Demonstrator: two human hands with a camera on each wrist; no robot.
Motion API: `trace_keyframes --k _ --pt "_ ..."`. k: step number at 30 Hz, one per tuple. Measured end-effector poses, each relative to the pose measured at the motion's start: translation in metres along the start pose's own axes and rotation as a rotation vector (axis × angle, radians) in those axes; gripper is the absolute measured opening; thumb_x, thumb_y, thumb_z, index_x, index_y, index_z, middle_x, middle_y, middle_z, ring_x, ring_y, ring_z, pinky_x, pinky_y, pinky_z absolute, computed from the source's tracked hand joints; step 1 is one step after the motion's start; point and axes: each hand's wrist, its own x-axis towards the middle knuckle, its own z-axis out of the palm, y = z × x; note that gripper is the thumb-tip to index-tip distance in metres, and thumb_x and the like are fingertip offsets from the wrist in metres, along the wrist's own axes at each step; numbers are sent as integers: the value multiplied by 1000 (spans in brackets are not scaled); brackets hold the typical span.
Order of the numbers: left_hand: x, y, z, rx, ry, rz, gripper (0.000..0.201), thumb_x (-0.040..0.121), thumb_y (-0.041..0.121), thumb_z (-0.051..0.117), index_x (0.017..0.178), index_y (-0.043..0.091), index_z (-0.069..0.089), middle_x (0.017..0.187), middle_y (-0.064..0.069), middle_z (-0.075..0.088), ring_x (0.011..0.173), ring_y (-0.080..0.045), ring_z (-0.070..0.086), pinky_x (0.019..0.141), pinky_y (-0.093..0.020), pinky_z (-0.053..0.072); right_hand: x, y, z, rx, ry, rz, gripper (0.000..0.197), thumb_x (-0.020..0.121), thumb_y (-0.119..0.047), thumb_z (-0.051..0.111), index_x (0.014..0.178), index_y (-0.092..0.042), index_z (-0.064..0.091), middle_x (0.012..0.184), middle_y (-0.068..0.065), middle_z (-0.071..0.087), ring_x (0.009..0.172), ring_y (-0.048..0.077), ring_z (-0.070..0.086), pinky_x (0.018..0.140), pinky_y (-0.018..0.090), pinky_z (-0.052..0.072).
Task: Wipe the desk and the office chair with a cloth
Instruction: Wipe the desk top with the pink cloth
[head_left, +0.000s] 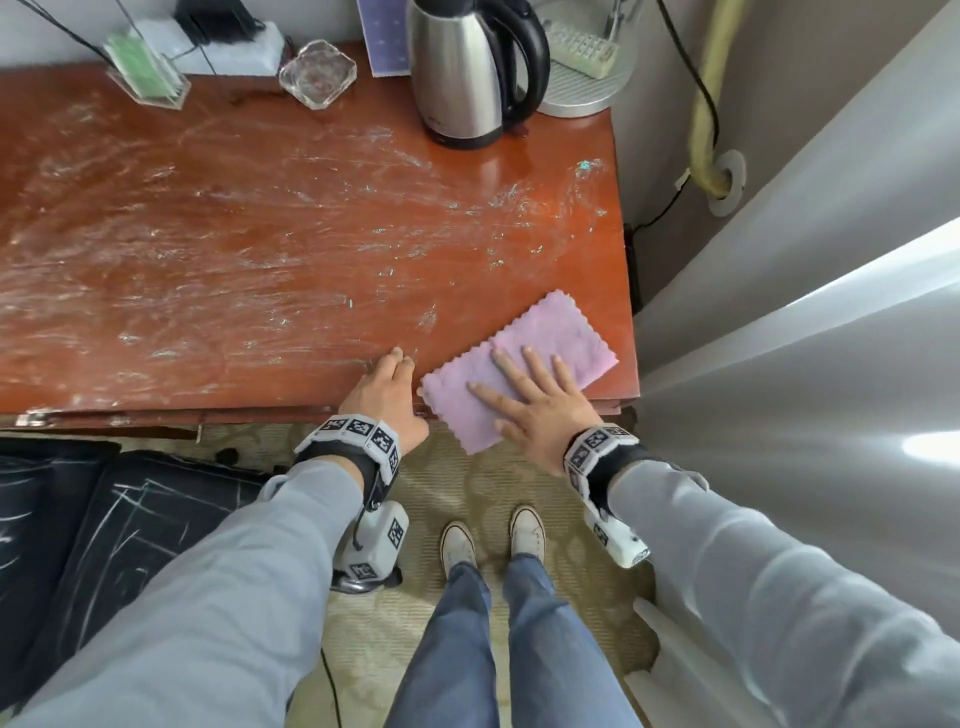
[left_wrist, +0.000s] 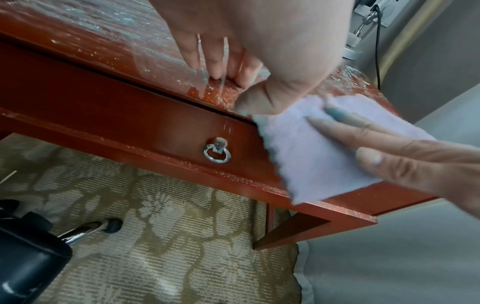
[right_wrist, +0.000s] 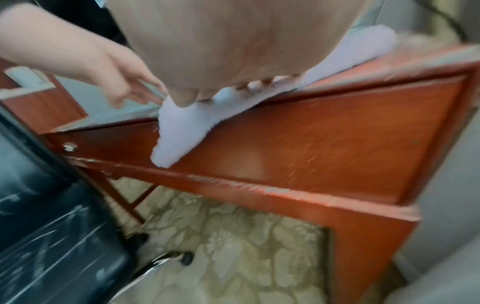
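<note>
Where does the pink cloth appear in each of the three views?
Head: cloth lower right, on the desk's near right corner under the right hand.
Left wrist: cloth right of centre, hanging over the edge.
Right wrist: cloth centre, draped over the front.
Shared landmark: drawer pull, hidden in the head view.

Under the flat right hand (head_left: 540, 402) lay a fluffy pink cloth (head_left: 550, 343); beside it, glossy reddish wood desk (head_left: 260, 234), white-smeared.

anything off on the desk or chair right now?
Yes. The desk top is smeared all over with whitish streaks, and the black chair seat carries white scratch-like marks. The cloth overhangs the desk's front edge under the flat right hand. Nothing spilled or toppled.
</note>
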Motion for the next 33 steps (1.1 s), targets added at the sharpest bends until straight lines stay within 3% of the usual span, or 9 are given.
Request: trace_keyframes --k 5,10,13,15,17,21,26,30,33 --pt "1 -9 -3 -34 -41 27 89 84 13 61 160 25 15 167 15 0 144 -26 37 107 -38 47 17 49 -27 171 14 357 55 101 -57 8 149 -51 -19 158 0 -34 148 38 -21 118 60 -8" --pt "-2 -16 -2 -129 85 65 78 86 12 62 156 14 26 163 1 22 137 -27 44 109 -37 42 50 -59 -18 1 -79 9 58 101 -59 11 151 -49 -15 156 1 -38 145 37 -30 116 63 -11" --pt "-5 -31 1 -171 199 -38 82 87 7 62 157 4 19 166 -9 13 148 -29 29 122 -37 26 61 -69 -17 -52 -78 -74 59 102 -57 17 150 -49 -16 156 -1 -37 145 34 -30 117 61 -10" --pt "-8 -41 3 -92 285 -14 92 85 3 63 159 3 8 168 -11 -2 154 -27 9 126 -39 11 63 -42 -24 -16 -48 -11 54 103 -53 11 149 -52 -18 157 -3 -35 147 33 -26 119 59 -8" --pt "-9 -39 2 -3 320 175 100 80 -2 62 160 6 2 168 -10 -11 155 -24 -1 127 -41 4 62 -16 -31 39 -42 128 54 102 -55 8 148 -53 -19 158 -5 -35 148 34 -23 119 59 -6" --pt "-1 -9 -3 -11 154 464 94 84 5 59 159 5 2 168 -10 -9 155 -24 -1 127 -40 9 66 -40 -29 24 -73 171 61 100 -55 14 152 -45 -17 156 0 -39 146 37 -27 118 61 -8" --pt "20 4 -6 -251 44 308 76 97 12 45 160 6 3 169 -7 -8 155 -20 2 126 -37 13 67 -63 -30 35 -42 -2 75 97 -35 40 158 -27 -3 163 6 -22 147 36 -23 121 57 -4" --pt "23 3 -12 -138 149 370 75 100 18 44 160 7 0 168 -9 -12 155 -22 -7 127 -39 1 37 -4 -35 157 200 243 75 101 -33 39 158 -20 -9 163 5 -20 151 32 -14 122 48 -3" --pt "31 22 -5 -65 103 346 71 106 36 33 161 12 -5 167 -6 -17 155 -25 -12 126 -45 -2 14 35 -28 179 137 365 75 103 -41 35 158 -11 -6 164 6 -18 152 28 -11 124 43 -1"
